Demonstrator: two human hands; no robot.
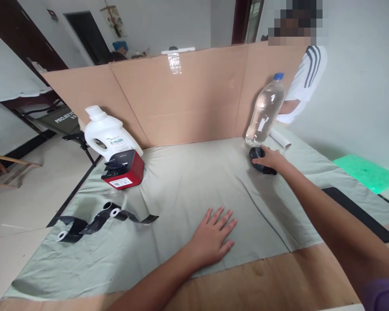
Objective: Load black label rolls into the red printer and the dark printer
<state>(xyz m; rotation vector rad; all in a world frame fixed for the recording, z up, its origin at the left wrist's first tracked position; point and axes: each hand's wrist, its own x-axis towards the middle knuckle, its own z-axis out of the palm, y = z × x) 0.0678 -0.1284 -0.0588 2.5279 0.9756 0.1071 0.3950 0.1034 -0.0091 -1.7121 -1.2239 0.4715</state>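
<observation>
Currently the right hand (274,158) has its grip around the black object (261,167), just nearside of the bottle (266,110); the left hand (211,238) lies spread, well apart

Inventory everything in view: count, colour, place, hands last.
Table: one, brown, foreground
Cloth: one, pale green, on table
Bottle: one, clear, blue cap, rear right
Jug: one, white, rear left
Device: one, red and black, before jug
Ribbon rolls: several, black, front left
Dark object: one, blackish, before bottle
Tube: one, white, beside bottle
Slab: one, black, right edge
Sheet: one, green, far right
Panel: one, brown cardboard, rear
Chair: one, dark, left background
Wooden furniture: one, brown, far left
Doors: several, dark, background
Other person: one, white sleeve, rear right
Left hand: one, bare, flat on cloth
Right hand: one, bare, on dark object
</observation>
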